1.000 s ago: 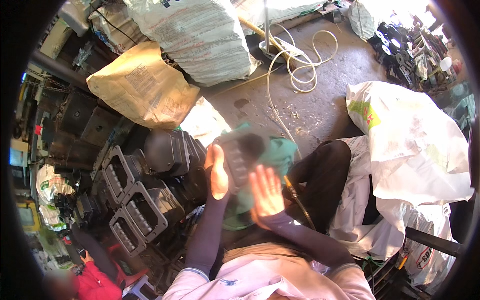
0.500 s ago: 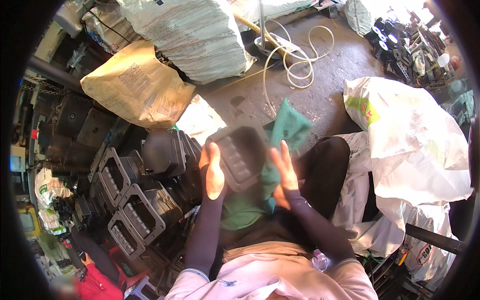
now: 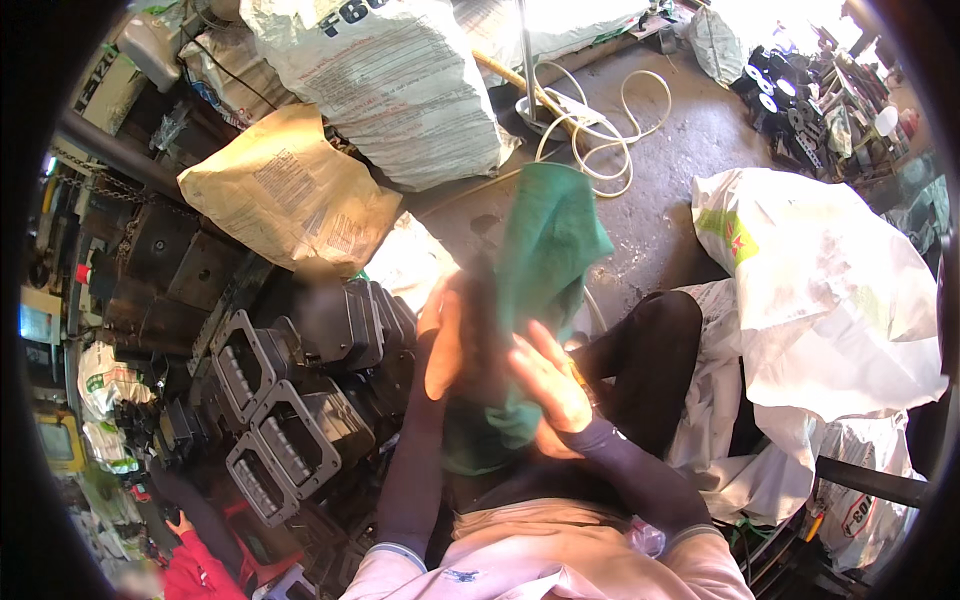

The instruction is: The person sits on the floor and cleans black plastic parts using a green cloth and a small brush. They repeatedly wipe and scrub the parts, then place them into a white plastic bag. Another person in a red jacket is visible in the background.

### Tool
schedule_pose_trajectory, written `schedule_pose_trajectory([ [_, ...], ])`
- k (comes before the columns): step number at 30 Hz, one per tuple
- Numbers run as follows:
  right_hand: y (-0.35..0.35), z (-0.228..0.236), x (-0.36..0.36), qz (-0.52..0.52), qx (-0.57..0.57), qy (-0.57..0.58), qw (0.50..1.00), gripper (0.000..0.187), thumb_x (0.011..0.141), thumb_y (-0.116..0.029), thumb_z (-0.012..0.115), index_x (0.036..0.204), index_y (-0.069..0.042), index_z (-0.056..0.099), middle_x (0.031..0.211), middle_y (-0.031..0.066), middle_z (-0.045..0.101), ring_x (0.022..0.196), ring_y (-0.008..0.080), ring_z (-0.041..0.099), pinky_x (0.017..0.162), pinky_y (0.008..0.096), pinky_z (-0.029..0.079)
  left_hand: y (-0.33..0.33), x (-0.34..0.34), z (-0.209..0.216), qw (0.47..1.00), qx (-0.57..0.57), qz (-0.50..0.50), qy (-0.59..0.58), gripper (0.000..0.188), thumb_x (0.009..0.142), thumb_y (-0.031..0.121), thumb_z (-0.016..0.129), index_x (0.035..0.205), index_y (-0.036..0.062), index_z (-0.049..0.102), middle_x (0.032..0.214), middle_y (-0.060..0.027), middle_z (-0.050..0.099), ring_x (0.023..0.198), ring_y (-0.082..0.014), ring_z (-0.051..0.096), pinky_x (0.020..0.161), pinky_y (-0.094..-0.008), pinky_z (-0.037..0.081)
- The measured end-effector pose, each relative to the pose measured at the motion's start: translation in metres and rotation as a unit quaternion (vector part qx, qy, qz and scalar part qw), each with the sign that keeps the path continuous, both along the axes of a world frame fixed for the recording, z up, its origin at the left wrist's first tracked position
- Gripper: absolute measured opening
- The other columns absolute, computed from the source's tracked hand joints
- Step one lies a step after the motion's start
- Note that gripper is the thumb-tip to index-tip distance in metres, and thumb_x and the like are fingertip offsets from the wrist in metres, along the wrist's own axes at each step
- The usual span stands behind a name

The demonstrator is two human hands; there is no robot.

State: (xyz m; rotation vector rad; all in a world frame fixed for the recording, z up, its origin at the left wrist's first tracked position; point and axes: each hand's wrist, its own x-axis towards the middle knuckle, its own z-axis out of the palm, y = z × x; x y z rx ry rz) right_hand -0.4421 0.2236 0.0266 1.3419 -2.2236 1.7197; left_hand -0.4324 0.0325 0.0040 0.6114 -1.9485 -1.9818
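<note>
Between my hands, above my lap, is a dark grey plastic housing, blurred and partly hidden by a green cloth. My left hand is closed against the housing's left side, its thumb along the near face. My right hand presses the cloth against the right side of the housing; some of its fingers are behind the cloth. The cloth rises above the housing and also hangs down toward my lap.
Several similar dark housings with rectangular openings are stacked at my left. A brown paper sack and a large white sack stand ahead. A pale hose coils on the floor. White sacking lies at right. A person in a red sleeve is at lower left.
The housing has turned, so its open face no longer shows clearly. The green cloth has swung left across it with my right hand. The whole view has shifted slightly.
</note>
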Motion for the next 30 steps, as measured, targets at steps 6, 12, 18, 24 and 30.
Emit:
schedule_pose_trajectory([
  [6, -0.005, 0.012, -0.001, -0.029, 0.044, -0.035, 0.998, 0.075, 0.069, 0.008, 0.059, 0.142, -0.003, 0.046, 0.136, 0.0256, 0.053, 0.129, 0.0467, 0.046, 0.107, 0.0565, 0.034, 0.011, 0.023, -0.015, 0.999, 0.016, -0.048, -0.005, 0.052, 0.108, 0.036, 0.037, 0.147, 0.0013, 0.039, 0.140, -0.0125, 0.052, 0.121, -0.0189, 0.053, 0.106, -0.0316, 0.039],
  [12, -0.033, 0.011, -0.009, -0.083, -0.026, 0.143, 0.986, 0.067, 0.055, -0.004, 0.064, 0.122, 0.002, 0.061, 0.123, 0.0193, 0.060, 0.114, 0.0378, 0.057, 0.091, 0.0484, 0.042, 0.026, 0.066, 0.026, 0.957, 0.229, -0.144, 0.101, 0.070, 0.106, 0.048, 0.032, 0.155, 0.0000, 0.019, 0.156, -0.0142, 0.032, 0.143, -0.0230, 0.029, 0.118, -0.0357, 0.021],
  [18, -0.052, 0.008, -0.038, -0.075, 0.103, 0.130, 0.983, 0.073, 0.066, 0.002, 0.057, 0.138, -0.002, 0.047, 0.123, 0.0234, 0.060, 0.120, 0.0438, 0.052, 0.095, 0.0491, 0.041, 0.044, 0.060, 0.033, 0.990, 0.068, -0.072, 0.100, 0.084, 0.095, 0.056, 0.057, 0.149, -0.0018, 0.030, 0.146, -0.0139, 0.043, 0.135, -0.0233, 0.040, 0.113, -0.0383, 0.029],
  [24, -0.048, 0.018, -0.101, 0.109, 0.146, -0.314, 0.932, 0.042, 0.089, -0.014, 0.052, 0.129, -0.003, 0.054, 0.118, 0.0230, 0.062, 0.112, 0.0353, 0.060, 0.096, 0.0413, 0.046, 0.061, 0.077, 0.010, 0.995, 0.022, -0.100, 0.005, 0.085, 0.093, 0.035, 0.069, 0.153, 0.0007, 0.018, 0.149, -0.0175, 0.040, 0.137, -0.0273, 0.040, 0.113, -0.0402, 0.029],
  [30, -0.011, 0.028, -0.049, 0.046, 0.004, -0.089, 0.995, 0.057, 0.076, 0.003, 0.055, 0.133, -0.004, 0.052, 0.135, 0.0178, 0.056, 0.132, 0.0386, 0.048, 0.109, 0.0479, 0.039, 0.039, 0.077, 0.023, 0.971, -0.104, -0.209, -0.058, 0.078, 0.087, 0.018, 0.075, 0.150, 0.0058, 0.030, 0.148, -0.0163, 0.041, 0.137, -0.0260, 0.041, 0.113, -0.0388, 0.030],
])
